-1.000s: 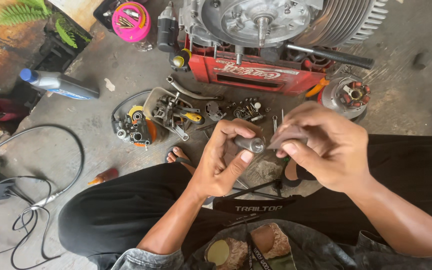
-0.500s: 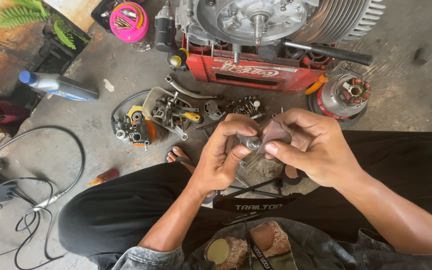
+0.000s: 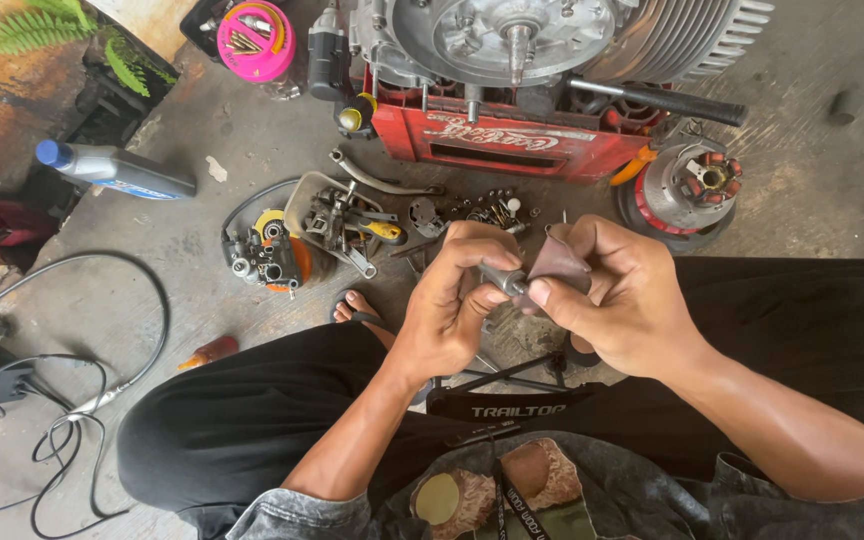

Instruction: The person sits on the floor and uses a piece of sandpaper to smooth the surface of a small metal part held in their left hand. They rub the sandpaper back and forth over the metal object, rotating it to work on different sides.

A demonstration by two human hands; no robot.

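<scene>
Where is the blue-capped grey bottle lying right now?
In the head view, the blue-capped grey bottle lies on the concrete floor at upper left, below the fern leaves and left of the pink tub.

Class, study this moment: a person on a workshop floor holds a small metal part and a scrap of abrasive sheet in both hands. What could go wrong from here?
1. The small metal part is pinched only by the left hand; it might slip into the loose parts on the floor.
2. The right hand presses the abrasive sheet with bare fingertips, which could get scraped.
3. The bare foot sits near the tools.

Head camera, looking steeply down, close over lap, floor [image 3: 202, 300] probably concrete
</scene>
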